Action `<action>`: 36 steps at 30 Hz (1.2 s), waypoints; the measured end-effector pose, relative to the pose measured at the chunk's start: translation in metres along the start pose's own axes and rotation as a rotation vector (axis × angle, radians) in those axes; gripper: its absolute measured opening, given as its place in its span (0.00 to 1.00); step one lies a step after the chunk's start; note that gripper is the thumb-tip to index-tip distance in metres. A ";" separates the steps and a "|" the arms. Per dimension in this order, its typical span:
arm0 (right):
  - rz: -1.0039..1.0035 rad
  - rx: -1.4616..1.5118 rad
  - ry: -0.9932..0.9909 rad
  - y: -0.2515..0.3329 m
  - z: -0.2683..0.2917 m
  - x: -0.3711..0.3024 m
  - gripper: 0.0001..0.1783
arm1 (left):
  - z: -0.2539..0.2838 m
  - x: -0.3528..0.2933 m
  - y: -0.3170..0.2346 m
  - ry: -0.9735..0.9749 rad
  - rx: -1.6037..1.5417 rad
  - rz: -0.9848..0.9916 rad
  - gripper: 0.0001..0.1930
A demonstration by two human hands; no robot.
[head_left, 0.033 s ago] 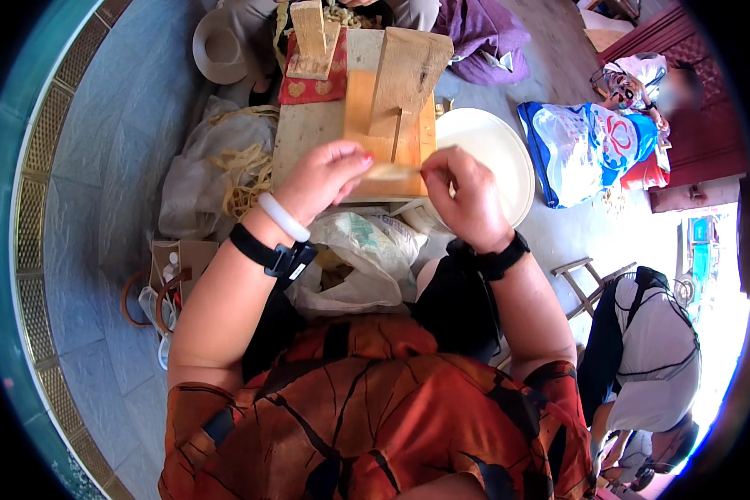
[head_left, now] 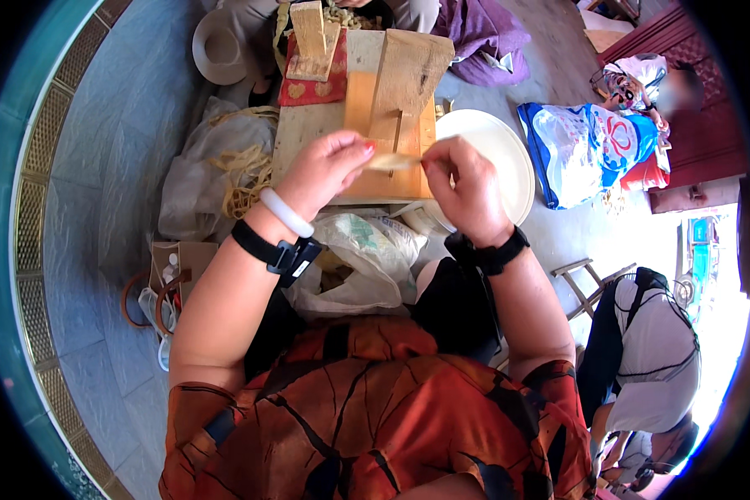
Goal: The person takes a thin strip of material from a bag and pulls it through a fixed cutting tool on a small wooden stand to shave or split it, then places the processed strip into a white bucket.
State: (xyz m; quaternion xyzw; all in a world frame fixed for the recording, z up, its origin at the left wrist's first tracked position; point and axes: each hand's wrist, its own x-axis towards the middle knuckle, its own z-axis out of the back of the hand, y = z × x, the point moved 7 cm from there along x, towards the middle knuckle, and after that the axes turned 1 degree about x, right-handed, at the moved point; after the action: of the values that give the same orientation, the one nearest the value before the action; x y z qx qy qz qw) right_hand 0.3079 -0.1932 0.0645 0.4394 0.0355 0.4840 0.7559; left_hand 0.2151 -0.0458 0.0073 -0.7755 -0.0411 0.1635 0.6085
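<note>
"Pale strip (head_left: 396, 161): where, and how far along?"

"Over the worktop (head_left: 302, 123), by its near right corner, between both hands. Seemingly mid-handling: held up, not yet laid down; amount left impossible to tell."

"And the grip?"

"In the left hand (head_left: 325, 169), one end, under a nearly closed thumb-and-finger pinch. In the right hand (head_left: 468, 187), the other end, fingers curled tight."

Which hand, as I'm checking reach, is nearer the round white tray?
The right. The right hand overlaps the left side of the round white tray in this view; the left hand is farther left, beyond the pale strip.
</note>
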 end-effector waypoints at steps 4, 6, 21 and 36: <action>-0.078 -0.040 0.004 -0.041 -0.025 0.016 0.06 | 0.026 0.034 0.005 -0.315 0.606 -0.226 0.11; -0.184 -0.205 -0.013 -0.070 -0.014 0.003 0.08 | 0.028 0.028 0.009 -0.271 0.667 -0.157 0.11; 0.434 -0.167 0.235 0.052 -0.025 -0.073 0.20 | -0.012 -0.055 0.036 0.322 -0.378 0.085 0.05; 0.284 0.021 0.116 0.037 -0.045 -0.080 0.10 | -0.057 -0.073 0.083 0.653 -0.232 0.262 0.10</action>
State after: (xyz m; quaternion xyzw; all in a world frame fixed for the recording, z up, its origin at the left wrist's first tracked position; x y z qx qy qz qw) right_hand 0.2183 -0.2205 0.0332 0.4193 0.0220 0.6101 0.6719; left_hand 0.1524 -0.1398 -0.0458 -0.8491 0.2366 -0.0219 0.4717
